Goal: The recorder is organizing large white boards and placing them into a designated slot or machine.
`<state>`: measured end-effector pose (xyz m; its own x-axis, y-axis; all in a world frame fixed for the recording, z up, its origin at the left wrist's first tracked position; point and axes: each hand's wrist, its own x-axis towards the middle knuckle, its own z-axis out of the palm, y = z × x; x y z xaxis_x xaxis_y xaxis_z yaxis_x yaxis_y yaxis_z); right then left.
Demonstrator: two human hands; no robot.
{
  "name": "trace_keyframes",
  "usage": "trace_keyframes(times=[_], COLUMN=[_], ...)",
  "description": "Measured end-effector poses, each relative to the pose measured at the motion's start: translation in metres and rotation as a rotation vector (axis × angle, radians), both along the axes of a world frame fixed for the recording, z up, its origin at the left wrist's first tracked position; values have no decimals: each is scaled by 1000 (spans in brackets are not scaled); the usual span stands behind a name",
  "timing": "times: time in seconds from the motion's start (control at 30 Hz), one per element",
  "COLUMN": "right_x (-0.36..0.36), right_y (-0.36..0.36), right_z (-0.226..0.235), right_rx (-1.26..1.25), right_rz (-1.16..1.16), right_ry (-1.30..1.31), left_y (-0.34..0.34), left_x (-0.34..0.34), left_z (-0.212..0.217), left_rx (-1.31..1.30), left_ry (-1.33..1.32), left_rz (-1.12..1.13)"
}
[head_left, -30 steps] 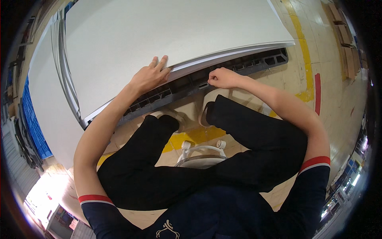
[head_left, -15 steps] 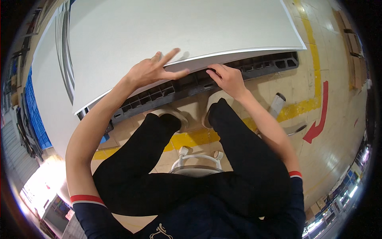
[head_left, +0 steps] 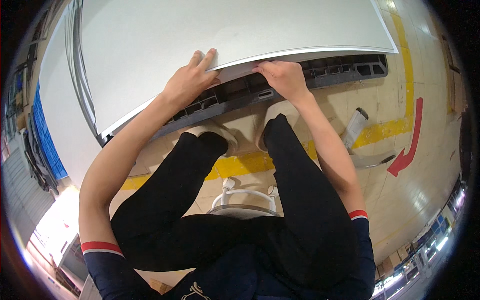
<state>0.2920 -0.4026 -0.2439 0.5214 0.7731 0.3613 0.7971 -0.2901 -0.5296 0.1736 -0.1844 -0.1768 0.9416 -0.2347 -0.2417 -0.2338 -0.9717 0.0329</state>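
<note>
A large pale sheet [head_left: 240, 30] with white borders lies at the top of a stack, its front edge lifted a little off what is below. My left hand [head_left: 191, 75] is at this edge, two fingers stretched flat on top and the thumb beneath, so the edge lies between them. Further right, my right hand [head_left: 285, 77] pinches at the same edge, fingers curled together. Its fingertips are partly hidden beneath the sheet's lip. Under the sheet, a black plastic pallet [head_left: 345, 70] shows along the front.
A second pale stack [head_left: 65, 115] stands at the left. Yellow floor tape [head_left: 385, 131] and a red arrow [head_left: 412, 135] mark the tiled floor. A metal pedal-like piece [head_left: 354, 130] stands right of my legs. White chair legs [head_left: 245, 192] show between my knees. Cardboard boxes [head_left: 456, 90] lie far right.
My left hand has come down from spread fingers above the edge to fingers on top and thumb below. My right hand has closed at the edge. The view has shifted slightly.
</note>
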Motion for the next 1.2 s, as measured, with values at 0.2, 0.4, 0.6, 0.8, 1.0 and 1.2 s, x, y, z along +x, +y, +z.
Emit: trace_keyframes(times=[0.2, 0.4, 0.6, 0.8, 1.0, 1.2], right_x=[-1, -8, -27, -38, -35, -36], right_y=[0, 5, -3, 1, 6, 10], right_z=[9, 5, 6, -17, -23, -10], right_rx=[-10, 63, 359, 55, 57, 170], right_rz=[-20, -89, -209, -257, -309, -303], right_ry=[8, -79, 187, 722, 758, 928], left_y=[-5, 1, 8, -1, -1, -2], left_x=[1, 5, 15, 5, 3, 1], left_z=[-1, 7, 15, 5, -4, -10], left_rx=[-15, -83, -203, -201, -169, -158], left_ry=[-1, 57, 83, 16, -15, -36], left_rz=[33, 53, 19, 92, 59, 42])
